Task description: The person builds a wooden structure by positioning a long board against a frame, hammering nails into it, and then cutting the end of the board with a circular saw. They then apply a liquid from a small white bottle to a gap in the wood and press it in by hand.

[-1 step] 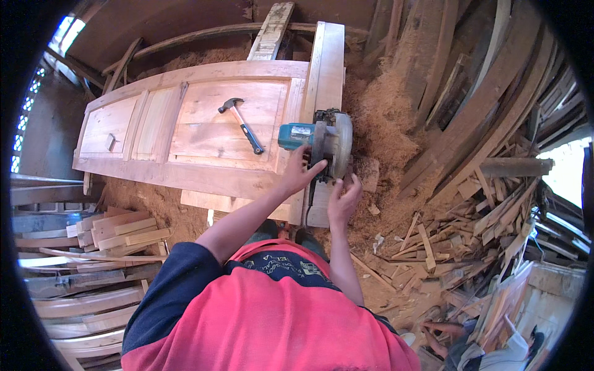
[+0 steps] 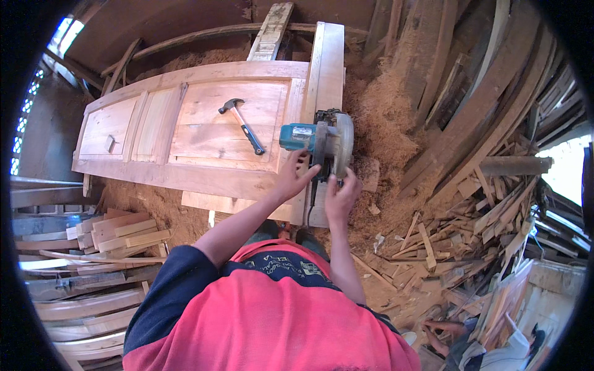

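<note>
Teal-and-grey circular saw (image 2: pixel 322 143) sits on pale board (image 2: pixel 327 65), along right edge of panelled door (image 2: pixel 216 180). Left hand (image 2: pixel 293 178) unclenched, thumb spread, at saw's near side; right hand (image 2: pixel 342 196) half-curled beside blade guard (image 2: pixel 345 143), cannot tell whether it grasps anything. Hammer (image 2: pixel 242 125) lies on door, left of saw.

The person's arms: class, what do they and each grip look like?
The left sleeve is short and navy; the right sleeve shows only a dark edge. The shirt is mainly red. Both forearms are bare; the left grip and right grip are ungloved hands.
</note>
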The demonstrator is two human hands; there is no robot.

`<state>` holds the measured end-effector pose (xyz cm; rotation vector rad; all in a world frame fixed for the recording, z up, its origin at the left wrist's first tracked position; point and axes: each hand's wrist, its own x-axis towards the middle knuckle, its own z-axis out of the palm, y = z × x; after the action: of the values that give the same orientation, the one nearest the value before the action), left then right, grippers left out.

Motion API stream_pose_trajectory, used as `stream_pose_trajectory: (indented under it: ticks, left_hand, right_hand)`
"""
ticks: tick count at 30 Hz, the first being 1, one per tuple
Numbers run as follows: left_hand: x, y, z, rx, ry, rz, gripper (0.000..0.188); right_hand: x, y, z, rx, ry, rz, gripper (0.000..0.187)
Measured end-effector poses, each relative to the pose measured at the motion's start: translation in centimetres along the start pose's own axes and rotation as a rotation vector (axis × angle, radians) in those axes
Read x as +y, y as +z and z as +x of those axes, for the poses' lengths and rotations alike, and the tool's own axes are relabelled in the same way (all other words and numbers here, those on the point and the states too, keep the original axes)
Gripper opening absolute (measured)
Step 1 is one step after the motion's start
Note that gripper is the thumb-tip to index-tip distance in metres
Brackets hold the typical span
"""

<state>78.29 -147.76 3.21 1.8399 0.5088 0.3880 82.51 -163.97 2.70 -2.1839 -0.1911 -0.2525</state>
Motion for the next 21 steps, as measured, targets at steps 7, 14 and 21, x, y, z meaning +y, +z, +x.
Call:
stream_pose_trajectory:
  ticks: [7, 14, 21]
  left_hand:
    - [-10.3, -15.1, -8.5, -0.212, 0.143, 0.625, 0.083]
    - [-15.5, -24.1, -6.8, -0.414, 0.26, 0.901, 0.122]
    - [-14.1, -23.0, -5.5, -0.663, 0.406, 1.019, 0.142]
  right_hand:
    - [-0.1, 9.6, 7.3, -0.285, 0.081, 0.246, 0.048]
    - [-5.3, 4.4, 6.7, -0.202, 0.376, 0.415, 0.02]
    - [-6.6, -9.7, -9.3, 0.046, 0.367, -0.116, 0.022]
